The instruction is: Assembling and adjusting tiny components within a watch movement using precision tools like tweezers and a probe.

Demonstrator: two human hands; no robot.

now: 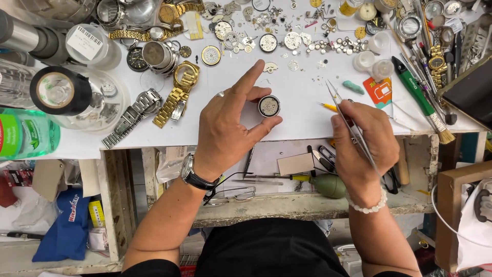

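White paper covers the workbench (pixel 302 110), and it is crowded along its far edge with watch parts. Two hands work over it. The left hand (pixel 228 125) pinches one small round watch movement (pixel 268 105) between thumb and middle finger, with the index finger stretched out straight above it and a ring on one finger. That movement has a silvery rim and a pale, speckled face of tiny gears, and it sits upright on the paper just at the fingertips. The right hand (pixel 364 141) is closed around one pair of thin metal tweezers (pixel 351 123), its fingers pressed together on the shaft; the points stick out beyond the knuckles, well apart from the movement. One yellow-handled tool (pixel 328 106) peeks out just beyond those fingers.

Left of the left hand's fingers lie three loose wristwatches that I can count: two gold ones (pixel 177 95) and one steel one (pixel 134 114). One roll of black tape (pixel 60 91) sits farther left. Right of the right hand's fingers lies one green-handled brush (pixel 421 98). One green rubber blower (pixel 329 185) rests on the lower shelf below the hands. Each wrist wears one band: a black-strapped watch (pixel 192 174) on the left, a white bead bracelet (pixel 370 205) on the right.
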